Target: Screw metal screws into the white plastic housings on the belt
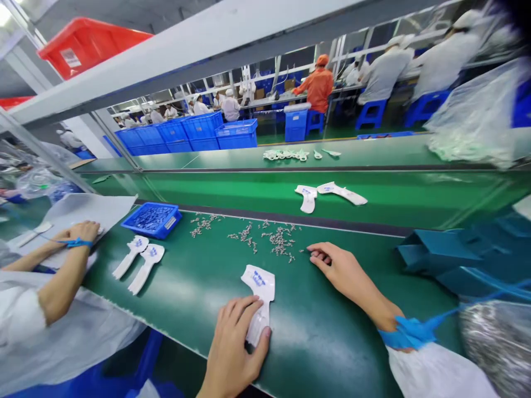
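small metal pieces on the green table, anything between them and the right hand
Nothing visible blocks it: the right hand is just right of the main cluster of small metal pieces, with only green table and stray pieces between. The left hand is off that line.

A white plastic piece (266, 283) lies flat on the green tabletop (323, 348), its broad end pointing away from the person and bearing a cluster of small blue parts (259, 278), while its narrower stem is held under the fingers and thumb of the left hand (236, 342). Beyond it, small metallic pieces (281, 241) lie scattered in loose clusters, the nearest strays just beside the curled fingertips of the right hand (338, 268).
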`<state>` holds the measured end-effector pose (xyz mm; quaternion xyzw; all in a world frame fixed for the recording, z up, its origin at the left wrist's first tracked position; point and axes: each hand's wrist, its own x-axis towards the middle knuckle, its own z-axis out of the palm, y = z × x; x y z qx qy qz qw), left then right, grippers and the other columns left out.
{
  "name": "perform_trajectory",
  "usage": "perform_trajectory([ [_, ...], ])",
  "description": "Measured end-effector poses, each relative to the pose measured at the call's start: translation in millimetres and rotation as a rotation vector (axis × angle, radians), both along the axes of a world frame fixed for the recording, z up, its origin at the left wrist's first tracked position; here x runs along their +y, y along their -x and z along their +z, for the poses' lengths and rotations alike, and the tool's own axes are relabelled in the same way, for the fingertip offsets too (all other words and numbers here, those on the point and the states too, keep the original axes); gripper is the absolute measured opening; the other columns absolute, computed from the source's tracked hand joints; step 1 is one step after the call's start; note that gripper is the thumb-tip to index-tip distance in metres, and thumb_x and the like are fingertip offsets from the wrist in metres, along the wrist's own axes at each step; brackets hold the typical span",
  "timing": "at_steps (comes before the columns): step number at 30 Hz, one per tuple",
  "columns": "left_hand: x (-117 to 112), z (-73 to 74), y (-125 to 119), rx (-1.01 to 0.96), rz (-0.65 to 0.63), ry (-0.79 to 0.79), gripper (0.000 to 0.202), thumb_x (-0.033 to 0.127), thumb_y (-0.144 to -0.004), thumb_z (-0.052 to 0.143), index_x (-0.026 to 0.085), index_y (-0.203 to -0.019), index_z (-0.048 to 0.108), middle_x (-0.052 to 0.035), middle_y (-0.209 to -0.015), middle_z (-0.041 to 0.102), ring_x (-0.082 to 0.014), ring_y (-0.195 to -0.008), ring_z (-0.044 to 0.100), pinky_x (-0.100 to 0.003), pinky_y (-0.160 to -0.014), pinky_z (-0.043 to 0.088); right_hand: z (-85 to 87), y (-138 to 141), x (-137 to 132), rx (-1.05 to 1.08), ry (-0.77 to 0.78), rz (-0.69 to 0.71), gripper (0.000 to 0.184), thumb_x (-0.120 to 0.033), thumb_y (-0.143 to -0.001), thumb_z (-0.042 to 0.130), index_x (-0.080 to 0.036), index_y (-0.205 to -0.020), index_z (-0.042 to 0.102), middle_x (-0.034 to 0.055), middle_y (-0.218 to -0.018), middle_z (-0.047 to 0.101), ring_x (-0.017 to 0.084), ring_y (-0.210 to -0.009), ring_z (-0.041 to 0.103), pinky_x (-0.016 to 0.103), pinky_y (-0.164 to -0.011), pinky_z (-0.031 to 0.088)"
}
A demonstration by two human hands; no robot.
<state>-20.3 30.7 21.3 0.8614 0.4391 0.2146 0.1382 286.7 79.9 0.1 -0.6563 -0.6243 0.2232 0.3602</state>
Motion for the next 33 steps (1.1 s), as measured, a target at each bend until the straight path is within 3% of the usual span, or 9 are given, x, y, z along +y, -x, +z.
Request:
perform_trajectory([
  [3, -4, 5.9, -15, -0.047, -0.001, 0.018, 0.038, 0.025, -0.092, 0.056, 0.025, -0.131, 0.058, -0.0085, -0.129, 0.064, -0.0258, -0.117, 0.058, -0.042, -0.097, 0.051, 14.0, 18, -8, 0.207, 0.095, 0.05, 0.021, -0.033, -0.086, 0.061, -0.022, -0.101, 0.07, 0.0052, -0.09, 0.072, 0.02, -0.08, 0.064, 0.033, -0.075, 0.05],
  [7, -8, 0.7, -31, -0.186, 0.054, -0.025, 0.022, 0.02, -0.096, 0.052, 0.022, -0.115, 0.063, -0.0081, -0.109, 0.069, -0.0222, -0.102, 0.063, -0.036, -0.087, 0.052, 36.1, 52, -26, 0.507, 0.266, 0.226, 0.026, -0.035, -0.079, 0.07, -0.02, -0.101, 0.072, 0.0035, -0.086, 0.072, 0.018, -0.078, 0.063, 0.03, -0.074, 0.051],
  [10, -8, -4.6, -37, -0.262, 0.062, -0.052, 0.014, 0.019, -0.096, 0.053, 0.022, -0.105, 0.064, -0.0059, -0.097, 0.07, -0.0198, -0.091, 0.064, -0.033, -0.08, 0.052, 47.2, 74, -40, 0.576, 0.355, 0.33, 0.025, -0.034, -0.079, 0.071, -0.02, -0.1, 0.072, 0.0031, -0.086, 0.071, 0.017, -0.078, 0.063, 0.03, -0.075, 0.051],
  [13, -8, -4.6, -36, -0.299, 0.031, -0.066, 0.015, 0.015, -0.096, 0.052, 0.022, -0.102, 0.064, -0.0041, -0.092, 0.07, -0.0181, -0.087, 0.064, -0.031, -0.078, 0.051, 52.3, 85, -46, 0.57, 0.412, 0.328, 0.024, -0.033, -0.082, 0.069, -0.02, -0.101, 0.072, 0.004, -0.088, 0.071, 0.018, -0.081, 0.063, 0.03, -0.078, 0.051],
  [16, -9, -0.8, -31, -0.288, 0.02, -0.058, 0.018, 0.014, -0.096, 0.05, 0.023, -0.102, 0.064, -0.0035, -0.092, 0.07, -0.0177, -0.088, 0.065, -0.03, -0.078, 0.051, 53.8, 88, -46, 0.542, 0.457, 0.324, 0.022, -0.034, -0.083, 0.068, -0.02, -0.1, 0.071, 0.0037, -0.087, 0.071, 0.018, -0.082, 0.064, 0.03, -0.078, 0.051],
  [18, -8, 0.5, -25, -0.231, 0.026, -0.039, 0.018, 0.019, -0.095, 0.054, 0.023, -0.11, 0.064, -0.0058, -0.104, 0.07, -0.0212, -0.1, 0.064, -0.034, -0.085, 0.052, 53.6, 89, -43, 0.513, 0.468, 0.348, 0.02, -0.032, -0.084, 0.067, -0.021, -0.1, 0.07, 0.0028, -0.086, 0.072, 0.018, -0.081, 0.065, 0.028, -0.076, 0.051],
  [21, -7, -2.6, -16, -0.111, 0.043, -0.002, 0.049, 0.034, -0.088, 0.066, 0.024, -0.134, 0.052, -0.0092, -0.133, 0.061, -0.03, -0.125, 0.054, -0.044, -0.099, 0.048, 52.8, 95, -39, 0.439, 0.456, 0.376, 0.025, -0.027, -0.086, 0.064, -0.022, -0.11, 0.067, 0.0014, -0.086, 0.072, 0.018, -0.079, 0.066, 0.027, -0.075, 0.051],
  [23, -6, -6.7, -12, -0.054, 0.031, 0.023, 0.059, 0.037, -0.087, 0.067, 0.025, -0.141, 0.047, -0.0085, -0.142, 0.056, -0.0321, -0.132, 0.048, -0.048, -0.104, 0.045, 53.2, 100, -38, 0.35, 0.441, 0.376, 0.03, -0.024, -0.087, 0.061, -0.024, -0.117, 0.065, 0.0005, -0.085, 0.072, 0.017, -0.077, 0.066, 0.027, -0.074, 0.05],
  [33, -5, -7.7, -13, -0.038, 0.017, 0.06, 0.055, 0.031, -0.089, 0.062, 0.026, -0.142, 0.048, -0.007, -0.144, 0.055, -0.0307, -0.134, 0.047, -0.048, -0.106, 0.044, 55.9, 114, -42, -0.163, 0.321, 0.334, 0.03, -0.019, -0.087, 0.054, -0.028, -0.115, 0.063, 0.0067, -0.107, 0.068, 0.024, -0.097, 0.062, 0.031, -0.076, 0.043],
])
